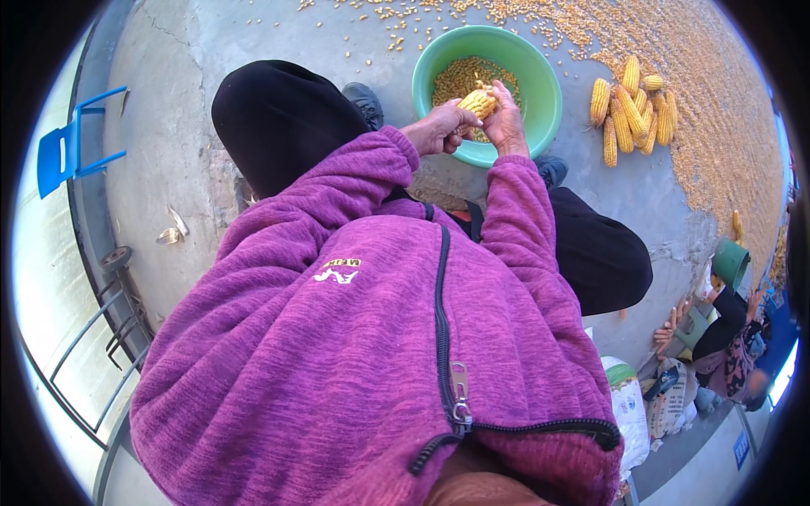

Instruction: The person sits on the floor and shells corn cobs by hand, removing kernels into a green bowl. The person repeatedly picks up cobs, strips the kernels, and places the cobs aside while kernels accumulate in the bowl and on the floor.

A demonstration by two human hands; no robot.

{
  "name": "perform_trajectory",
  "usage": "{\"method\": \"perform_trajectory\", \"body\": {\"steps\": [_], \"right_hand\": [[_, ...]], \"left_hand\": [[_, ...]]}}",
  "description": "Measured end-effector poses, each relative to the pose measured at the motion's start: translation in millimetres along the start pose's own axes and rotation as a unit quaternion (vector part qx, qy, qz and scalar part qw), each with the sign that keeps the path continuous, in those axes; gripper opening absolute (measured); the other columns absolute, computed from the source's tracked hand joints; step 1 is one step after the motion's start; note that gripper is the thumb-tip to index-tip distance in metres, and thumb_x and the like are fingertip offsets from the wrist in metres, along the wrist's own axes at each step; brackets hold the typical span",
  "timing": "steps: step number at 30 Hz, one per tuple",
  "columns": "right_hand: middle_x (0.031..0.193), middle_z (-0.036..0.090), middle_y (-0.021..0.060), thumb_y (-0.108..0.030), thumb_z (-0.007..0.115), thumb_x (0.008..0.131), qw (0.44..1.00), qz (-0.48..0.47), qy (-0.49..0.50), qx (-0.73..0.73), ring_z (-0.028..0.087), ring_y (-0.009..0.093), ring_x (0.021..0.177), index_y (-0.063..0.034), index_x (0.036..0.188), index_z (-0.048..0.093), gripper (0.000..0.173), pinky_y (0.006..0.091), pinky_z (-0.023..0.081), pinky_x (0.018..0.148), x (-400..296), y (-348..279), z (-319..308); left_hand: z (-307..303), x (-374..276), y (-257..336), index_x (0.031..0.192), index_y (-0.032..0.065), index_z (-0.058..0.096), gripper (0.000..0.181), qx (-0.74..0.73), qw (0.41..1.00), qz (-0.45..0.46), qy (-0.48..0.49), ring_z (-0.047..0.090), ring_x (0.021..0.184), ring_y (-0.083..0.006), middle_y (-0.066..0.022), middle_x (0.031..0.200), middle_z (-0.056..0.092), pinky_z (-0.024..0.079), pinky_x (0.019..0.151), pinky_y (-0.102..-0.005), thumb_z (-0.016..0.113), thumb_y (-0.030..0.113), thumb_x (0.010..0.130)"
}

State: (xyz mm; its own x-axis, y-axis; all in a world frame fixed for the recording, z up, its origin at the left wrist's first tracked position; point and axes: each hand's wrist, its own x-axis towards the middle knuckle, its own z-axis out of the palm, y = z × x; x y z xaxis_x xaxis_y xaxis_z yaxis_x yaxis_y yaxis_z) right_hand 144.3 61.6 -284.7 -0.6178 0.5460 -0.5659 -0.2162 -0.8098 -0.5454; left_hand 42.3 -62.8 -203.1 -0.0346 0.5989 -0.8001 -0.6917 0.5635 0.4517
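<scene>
Over a green plastic basin (549,95), my two hands meet around one ear of yellow corn (476,105). My left hand (441,128) grips the near end of the ear, with its thumb along the side. On the other side, my right hand (504,120) has its fingers against the kernels near the far end. Loose kernels (462,74) cover part of the basin's bottom. The basin stands on the concrete floor between my shoes. My hands and the ear hide part of the kernels beneath them.
A pile of corn ears (633,117) lies to the right, beside a wide spread of kernels (709,95). A blue plastic chair (60,155) and a metal cart frame (123,297) are at the left. Another person (728,354) sits at the lower right near woven sacks (626,405) and a green bucket (731,262).
</scene>
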Motion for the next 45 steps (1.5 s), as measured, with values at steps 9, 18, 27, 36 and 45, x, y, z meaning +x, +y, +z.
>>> {"method": "perform_trajectory", "body": {"steps": [9,18,27,36,45], "right_hand": [[0.116,0.051,0.011,-0.008,0.056,0.093,0.998,0.026,-0.023,-0.045,0.056,0.024,0.105,-0.0048,0.137,0.039,0.047,0.041,0.052,0.089,-5.5,-5.3,5.1],[0.097,0.058,0.0059,-0.012,0.056,0.095,0.998,-0.033,0.0,-0.055,0.06,0.017,0.087,-0.0059,0.115,0.058,0.021,0.034,0.055,0.078,7.1,7.6,2.5],[0.104,0.057,0.0048,-0.021,0.058,0.096,0.998,-0.045,-0.039,-0.018,0.058,0.016,0.094,-0.0072,0.126,0.052,0.033,0.0317,0.053,0.083,-1.9,5.8,8.7],[0.106,0.056,0.0058,-0.019,0.053,0.098,0.992,-0.09,-0.005,-0.087,0.058,0.016,0.096,-0.0069,0.13,0.05,0.034,0.0333,0.052,0.085,12.9,17.7,0.2],[0.11,0.055,0.0063,-0.018,0.054,0.097,0.995,-0.065,-0.015,-0.074,0.057,0.019,0.101,-0.0083,0.131,0.05,0.035,0.0376,0.051,0.088,3.2,8.4,6.6]], "left_hand": [[-1.2,4.0,-5.4,0.137,0.0224,0.037,0.068,0.028,0.999,0.029,0.005,0.034,0.034,-0.0047,-0.0038,0.071,0.056,0.023,0.032,-0.0212,0.069,0.009,0.079],[-3.8,10.9,-13.5,0.151,0.0157,0.022,0.092,0.12,0.989,0.082,0.035,0.041,0.04,-0.0082,-0.0064,0.073,0.056,0.028,0.034,-0.0247,0.07,0.008,0.073],[-6.5,19.2,-19.4,0.149,0.0072,0.028,0.094,0.238,0.954,0.171,0.062,0.057,0.084,-0.0175,-0.0103,0.11,0.06,0.048,0.069,-0.0285,0.073,0.012,0.067],[-0.4,9.4,-18.4,0.149,0.0067,0.027,0.094,0.348,0.913,0.19,0.098,0.056,0.112,-0.0271,-0.0171,0.128,0.055,0.046,0.093,-0.0324,0.074,0.013,0.067],[-2.6,8.5,-7.0,0.146,0.0019,0.031,0.088,0.236,0.964,0.115,0.045,0.059,0.091,-0.0208,-0.0127,0.111,0.06,0.048,0.078,-0.0304,0.073,0.012,0.069]]}}
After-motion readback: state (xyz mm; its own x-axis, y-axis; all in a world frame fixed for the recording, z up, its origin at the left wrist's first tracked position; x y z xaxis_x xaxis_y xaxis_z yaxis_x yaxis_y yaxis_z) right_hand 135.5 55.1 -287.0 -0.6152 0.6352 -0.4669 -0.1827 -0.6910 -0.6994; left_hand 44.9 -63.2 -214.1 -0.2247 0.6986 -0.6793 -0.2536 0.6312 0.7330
